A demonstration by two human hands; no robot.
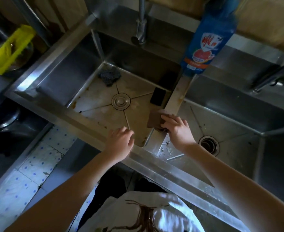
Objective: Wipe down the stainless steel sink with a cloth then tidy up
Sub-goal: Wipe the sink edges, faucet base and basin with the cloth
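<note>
1. Cloth (155, 120): brown, lying over the near end of the divider (173, 101) between the two basins, with part of it hanging toward the left basin (96, 104).
2. Right hand (178, 130): fingers curled over the cloth's right edge, gripping it and pressing it onto the divider top. Likely wiping the ridge. The orange streaks farther up the divider are untouched.
3. Left hand (119, 142): holds nothing, fingers loosely bent, over the front rim of the sink (163, 166). Can't tell if it touches; probably a brace for leaning in.
4. Left basin floor has brown spots and the drain plug (120, 101) is seated. The scourer (110, 76) in the far corner and the black block (158, 97) by the divider wall both block wiping, so I'd lift them first.
5. Detergent bottle (208, 41) is at the divider's far end, within reach.
</note>
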